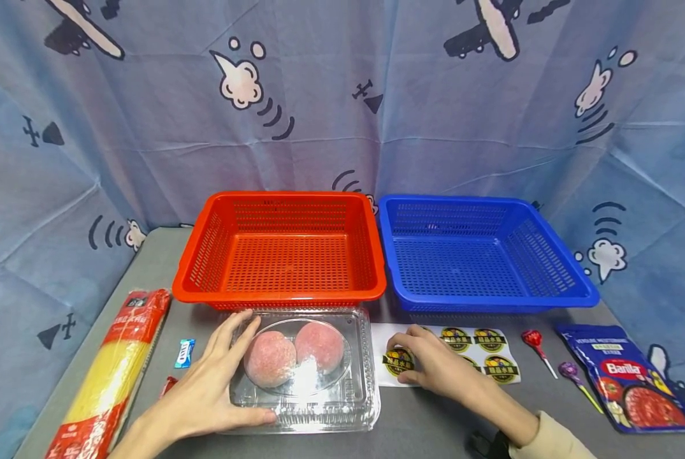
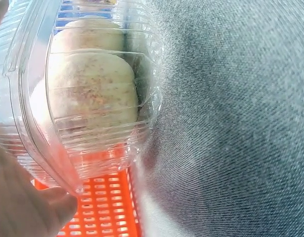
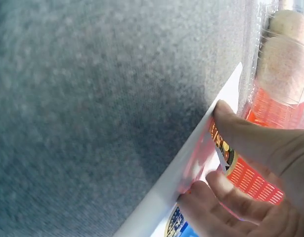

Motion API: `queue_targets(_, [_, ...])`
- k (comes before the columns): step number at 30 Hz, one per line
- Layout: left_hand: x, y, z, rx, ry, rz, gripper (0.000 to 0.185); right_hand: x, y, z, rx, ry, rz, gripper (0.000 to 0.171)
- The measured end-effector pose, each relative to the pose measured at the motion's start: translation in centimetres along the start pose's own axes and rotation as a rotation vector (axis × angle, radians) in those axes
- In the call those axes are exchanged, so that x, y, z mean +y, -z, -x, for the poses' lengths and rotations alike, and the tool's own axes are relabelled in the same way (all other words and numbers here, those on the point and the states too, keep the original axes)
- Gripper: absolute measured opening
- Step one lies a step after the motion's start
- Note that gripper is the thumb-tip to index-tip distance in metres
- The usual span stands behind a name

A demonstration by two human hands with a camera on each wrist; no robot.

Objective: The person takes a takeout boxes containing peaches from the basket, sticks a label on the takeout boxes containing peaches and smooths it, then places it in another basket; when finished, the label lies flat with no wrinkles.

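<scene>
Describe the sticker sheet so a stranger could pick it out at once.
Find the blue basket. On its near side, right of the clear box and partly under the right hand, lies the sheet. Unlike its neighbours, it is flat, white and dotted with round dark labels.

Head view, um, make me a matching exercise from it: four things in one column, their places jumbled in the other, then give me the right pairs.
Things:
1. Two peaches
2. Sticker sheet
3. Noodle pack
4. Barilla pouch

Places:
A. At the far right of the view
B. Inside the clear plastic box
C. Towards the left edge of the view
D. Touched by the right hand

Right pairs: 1-B, 2-D, 3-C, 4-A
</scene>
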State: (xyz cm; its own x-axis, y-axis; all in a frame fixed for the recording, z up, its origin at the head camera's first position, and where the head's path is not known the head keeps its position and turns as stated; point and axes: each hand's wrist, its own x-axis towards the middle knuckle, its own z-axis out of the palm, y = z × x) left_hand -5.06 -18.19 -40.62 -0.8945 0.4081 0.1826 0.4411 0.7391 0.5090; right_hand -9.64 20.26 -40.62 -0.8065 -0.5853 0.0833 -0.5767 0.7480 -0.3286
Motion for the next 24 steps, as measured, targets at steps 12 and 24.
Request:
queue_targets(12, [-0.12,-0.03,0.02,-0.007,0.008,0.004,0.126,-0.45,0.29,0.08,-0.031,-0.051,-0.015,0.047])
queue_targets(24, [-0.1,0.03,0.0,-0.013,0.017,0.006,0.126,-0.82,0.33,-0.12,-0.035,-0.047,-0.009,0.052])
